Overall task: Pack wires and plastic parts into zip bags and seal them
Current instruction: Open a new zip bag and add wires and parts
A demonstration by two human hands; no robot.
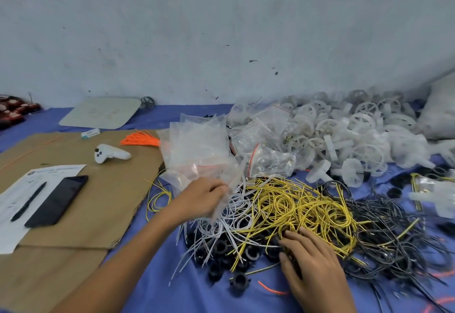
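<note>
My left hand [199, 197] pinches a clear zip bag [227, 189] just below a loose stack of empty zip bags [197, 145]. My right hand [310, 263] rests on the tangle of yellow wires [302, 204], fingers curled into wires at the heap's near edge; whether it grips any is unclear. White wires [221, 224] and black plastic rings [221, 248] lie between my hands. Black wires [398, 234] spread to the right. A heap of white plastic wheels [344, 135] fills the back right.
Everything lies on a blue cloth [157, 275] against a pale wall. A cardboard sheet [98, 202] on the left carries a phone [57, 200], pen [29, 200], paper [14, 204] and white controller [112, 156]. Orange wires [140, 139] and filled bags [270, 157] sit nearby.
</note>
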